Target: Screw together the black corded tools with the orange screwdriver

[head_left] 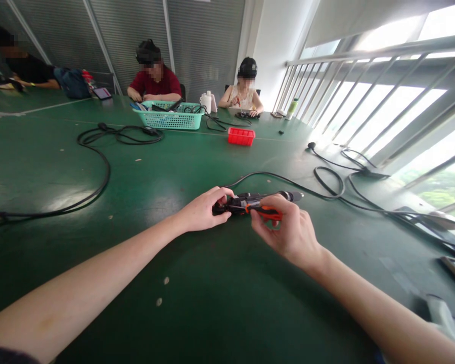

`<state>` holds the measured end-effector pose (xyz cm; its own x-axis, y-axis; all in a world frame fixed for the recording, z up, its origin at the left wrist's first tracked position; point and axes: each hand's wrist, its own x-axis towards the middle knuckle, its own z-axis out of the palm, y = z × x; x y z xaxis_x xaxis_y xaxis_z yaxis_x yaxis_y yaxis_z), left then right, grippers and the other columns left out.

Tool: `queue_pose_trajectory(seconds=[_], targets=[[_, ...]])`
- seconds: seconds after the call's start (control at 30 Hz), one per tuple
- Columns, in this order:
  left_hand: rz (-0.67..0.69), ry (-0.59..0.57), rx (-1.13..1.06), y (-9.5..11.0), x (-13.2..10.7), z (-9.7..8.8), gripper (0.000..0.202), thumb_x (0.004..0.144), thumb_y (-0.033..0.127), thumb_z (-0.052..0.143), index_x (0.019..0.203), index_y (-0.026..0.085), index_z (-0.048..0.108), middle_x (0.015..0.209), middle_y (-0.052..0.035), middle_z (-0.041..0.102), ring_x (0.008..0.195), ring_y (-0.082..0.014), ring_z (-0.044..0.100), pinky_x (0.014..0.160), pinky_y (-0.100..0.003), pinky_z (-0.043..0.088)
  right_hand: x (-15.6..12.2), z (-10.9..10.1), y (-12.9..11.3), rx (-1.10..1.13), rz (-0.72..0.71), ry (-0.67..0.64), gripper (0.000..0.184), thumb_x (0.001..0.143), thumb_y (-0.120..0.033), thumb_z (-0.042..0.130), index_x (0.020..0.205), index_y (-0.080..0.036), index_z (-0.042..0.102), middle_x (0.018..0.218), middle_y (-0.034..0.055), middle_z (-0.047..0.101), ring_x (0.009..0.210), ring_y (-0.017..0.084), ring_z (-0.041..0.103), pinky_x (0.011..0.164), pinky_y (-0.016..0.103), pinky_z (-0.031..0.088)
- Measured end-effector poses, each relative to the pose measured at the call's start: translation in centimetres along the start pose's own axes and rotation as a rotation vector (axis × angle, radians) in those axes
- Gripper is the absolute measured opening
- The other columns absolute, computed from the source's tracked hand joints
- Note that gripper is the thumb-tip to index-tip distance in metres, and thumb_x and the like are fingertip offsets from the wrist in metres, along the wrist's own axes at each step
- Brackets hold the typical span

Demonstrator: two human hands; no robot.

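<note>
A black elongated device [246,200] with a cable running off to the right lies on the green table [136,192] just in front of me. My left hand [202,210] is closed round its left end and holds it down. My right hand [288,230] pinches a small orange-handled tool [265,211], with its tip against the device's middle. What the tip touches is too small to make out.
Black cables [98,167] loop across the table to the left and right. A red tray [241,136] and a teal basket [170,116] stand farther back. Three other people sit at the far side. A railing [364,91] and bright windows run along the right.
</note>
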<state>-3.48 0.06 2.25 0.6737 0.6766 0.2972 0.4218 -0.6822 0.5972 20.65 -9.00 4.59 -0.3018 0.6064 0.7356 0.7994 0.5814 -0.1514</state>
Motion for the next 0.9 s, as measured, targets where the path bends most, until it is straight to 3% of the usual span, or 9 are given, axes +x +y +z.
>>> queue_pose_trajectory(seconds=[0.13, 0.27, 0.37, 0.6, 0.73, 0.9], targets=[[0.006, 0.007, 0.017, -0.1, 0.0, 0.0, 0.042, 0.089, 0.029, 0.068, 0.129, 0.029, 0.054, 0.103, -0.0015, 0.057, 0.088, -0.0195, 0.06, 0.079, -0.033, 0.05, 0.0, 0.1, -0.4, 0.057, 0.055, -0.02, 0.022, 0.091, -0.027, 0.064, 0.108, -0.024, 0.05, 0.11, 0.007, 0.072, 0.07, 0.014, 0.07, 0.055, 0.025, 0.053], [0.005, 0.003, 0.027, 0.2, 0.0, 0.0, 0.041, 0.089, 0.028, 0.067, 0.128, 0.029, 0.054, 0.103, -0.0012, 0.057, 0.088, -0.0191, 0.06, 0.08, -0.033, 0.05, -0.1, 0.1, 0.0, -0.096, 0.062, 0.073, 0.034, 0.091, -0.041, 0.069, 0.112, -0.022, 0.05, 0.09, 0.0023, 0.072, 0.056, 0.014, 0.065, 0.05, 0.025, 0.046], [-0.016, 0.012, 0.056, 0.4, -0.1, 0.2, 0.04, 0.09, 0.029, 0.066, 0.128, 0.029, 0.054, 0.107, -0.0023, 0.058, 0.092, -0.0203, 0.061, 0.082, -0.033, 0.051, 0.0, -0.4, 0.8, -0.158, 0.092, 0.172, 0.03, 0.093, -0.042, 0.065, 0.109, -0.021, 0.051, 0.072, -0.0028, 0.066, 0.048, 0.013, 0.06, 0.048, 0.025, 0.043], [-0.065, 0.06, 0.121, 0.2, 0.0, 0.8, 0.044, 0.088, 0.028, 0.068, 0.13, 0.029, 0.055, 0.11, -0.0035, 0.062, 0.096, -0.0233, 0.063, 0.083, -0.035, 0.052, 0.9, -2.2, 1.9, -0.15, 0.333, 0.285, 0.027, 0.087, -0.043, 0.065, 0.102, -0.025, 0.052, 0.067, -0.0054, 0.057, 0.046, 0.015, 0.056, 0.049, 0.029, 0.045], [-0.054, 0.057, 0.112, 0.2, 0.0, 0.7, 0.041, 0.089, 0.027, 0.067, 0.128, 0.028, 0.056, 0.111, -0.0038, 0.063, 0.1, -0.0241, 0.064, 0.085, -0.036, 0.052, 1.0, -2.0, 2.3, -0.196, 0.312, 0.286, 0.025, 0.087, -0.042, 0.065, 0.101, -0.025, 0.052, 0.062, -0.006, 0.055, 0.044, 0.016, 0.055, 0.048, 0.03, 0.042], [-0.034, 0.052, 0.121, 0.1, 0.0, 0.7, 0.042, 0.09, 0.03, 0.068, 0.13, 0.029, 0.055, 0.113, -0.0039, 0.063, 0.098, -0.0234, 0.065, 0.086, -0.036, 0.052, 0.8, -1.5, 2.6, -0.3, 0.24, 0.203, 0.028, 0.091, -0.045, 0.063, 0.105, -0.022, 0.055, 0.066, -0.0017, 0.064, 0.049, 0.016, 0.06, 0.047, 0.028, 0.039]])
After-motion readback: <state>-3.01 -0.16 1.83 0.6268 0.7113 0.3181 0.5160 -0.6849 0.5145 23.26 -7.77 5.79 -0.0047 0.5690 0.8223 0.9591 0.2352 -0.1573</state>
